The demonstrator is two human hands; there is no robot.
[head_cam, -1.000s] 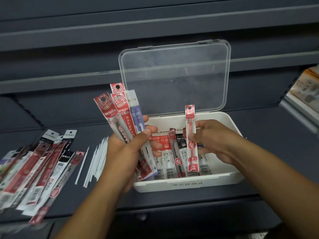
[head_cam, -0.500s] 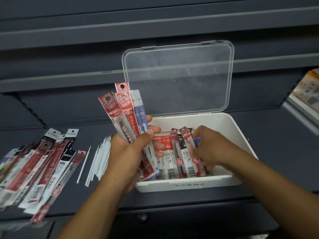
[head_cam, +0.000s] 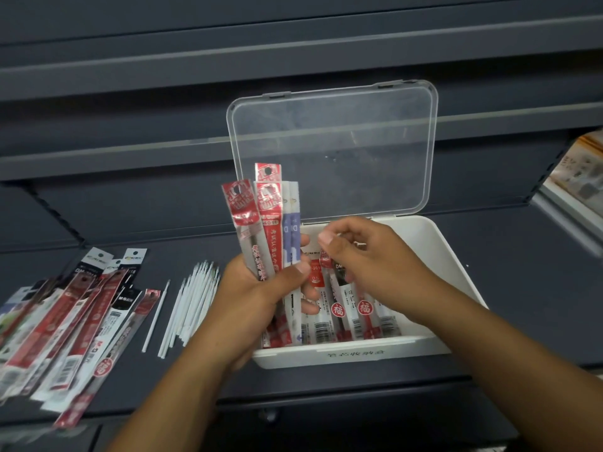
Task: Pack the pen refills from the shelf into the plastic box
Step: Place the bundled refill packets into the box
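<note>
My left hand (head_cam: 261,298) grips a fanned bundle of pen refill packs (head_cam: 267,216), red ones and a blue-white one, upright over the left end of the white plastic box (head_cam: 359,355). The box's clear lid (head_cam: 332,151) stands open behind. Several refill packs (head_cam: 339,321) lie side by side inside the box. My right hand (head_cam: 368,259) hovers over them with loosely curled fingers, holding nothing, its fingertips close to the bundle.
More packed refills (head_cam: 75,314) lie in a spread pile on the dark shelf (head_cam: 522,288) at the left. A row of loose white refills (head_cam: 189,305) lies between that pile and the box. Printed packages (head_cam: 580,177) sit at the right edge.
My right hand laid its red refill pack down in the box, let go, and rose toward the bundle. My left hand kept its grip and barely moved.
</note>
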